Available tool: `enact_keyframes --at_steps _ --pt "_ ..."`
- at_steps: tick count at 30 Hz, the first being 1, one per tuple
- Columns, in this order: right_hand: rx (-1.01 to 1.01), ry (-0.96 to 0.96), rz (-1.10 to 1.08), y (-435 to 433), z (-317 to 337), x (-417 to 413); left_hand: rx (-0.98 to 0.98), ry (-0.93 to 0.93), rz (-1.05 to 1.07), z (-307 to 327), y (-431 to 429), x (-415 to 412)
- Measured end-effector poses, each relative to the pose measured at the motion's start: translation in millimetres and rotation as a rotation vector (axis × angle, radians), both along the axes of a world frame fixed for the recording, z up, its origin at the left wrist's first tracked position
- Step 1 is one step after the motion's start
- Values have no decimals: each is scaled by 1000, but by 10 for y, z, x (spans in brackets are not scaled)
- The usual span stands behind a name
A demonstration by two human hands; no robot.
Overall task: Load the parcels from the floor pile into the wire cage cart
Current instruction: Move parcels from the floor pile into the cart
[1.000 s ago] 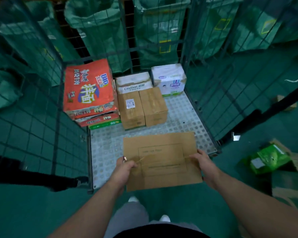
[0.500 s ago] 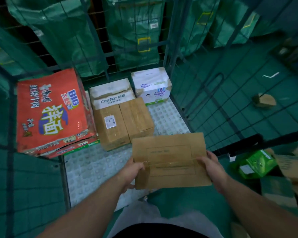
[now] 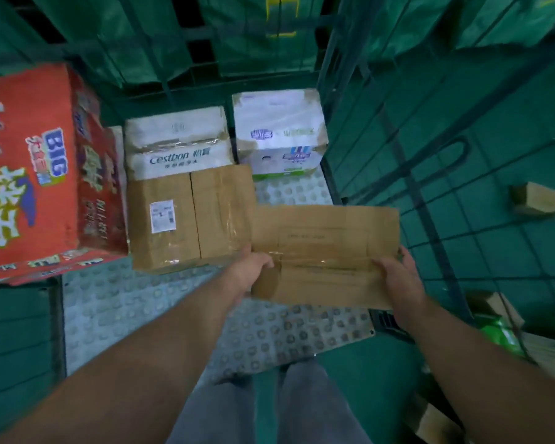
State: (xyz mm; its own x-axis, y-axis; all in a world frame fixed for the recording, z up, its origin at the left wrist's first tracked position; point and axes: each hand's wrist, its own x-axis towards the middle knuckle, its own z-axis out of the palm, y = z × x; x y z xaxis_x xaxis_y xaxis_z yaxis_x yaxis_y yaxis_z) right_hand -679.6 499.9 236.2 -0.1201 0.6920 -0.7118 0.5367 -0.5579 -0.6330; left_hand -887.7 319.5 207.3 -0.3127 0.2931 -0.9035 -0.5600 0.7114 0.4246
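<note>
Open room. Bare studded floor plate of the wire cage cart lies below and to the left of both grips, out to the cart's near edge. To the right of your right grip, the cart's right mesh wall closes the way; in this view the parcel's right end overlaps that wall's line.

Grips. Your left grip pinches the left short edge of the flat brown parcel, thumb on the top face and fingers curled under. Your right grip holds the right end in the same manner. The parcel is level, above the plate's right part; whether it touches the plate cannot be told.

Contents. Just beyond your left grip stand two brown boxes side by side, the left one bearing a white label; the parcel's left edge overlaps the right one in this view. Behind them sits a white Cestbon carton. Beyond the parcel, in the far right corner, is a white printed box. Far left of your left grip, a red noodle carton tops a stack against the left wall.

Surroundings. Green sacks hang behind the back wall. Outside the cart, right of your right grip, a small brown box lies on the green floor; a green packet lies nearer you.
</note>
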Motion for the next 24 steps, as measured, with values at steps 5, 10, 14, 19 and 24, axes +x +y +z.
enact_keyframes --at_steps 5,10,14,19,24 --pt "-18 -5 184 853 -785 -378 22 97 242 -598 727 -94" --pt "-112 24 266 1347 -1444 -830 -11 150 335 -1215 1112 -228" --pt "-138 -20 258 1610 -1876 -1184 -44 231 286 -1548 1299 -447" --pt "-74 30 277 1847 -2219 -1585 -43 264 272 -1816 1580 -844" --pt "31 -73 334 2168 -2666 -1929 30 394 317 -2001 1881 -1209"
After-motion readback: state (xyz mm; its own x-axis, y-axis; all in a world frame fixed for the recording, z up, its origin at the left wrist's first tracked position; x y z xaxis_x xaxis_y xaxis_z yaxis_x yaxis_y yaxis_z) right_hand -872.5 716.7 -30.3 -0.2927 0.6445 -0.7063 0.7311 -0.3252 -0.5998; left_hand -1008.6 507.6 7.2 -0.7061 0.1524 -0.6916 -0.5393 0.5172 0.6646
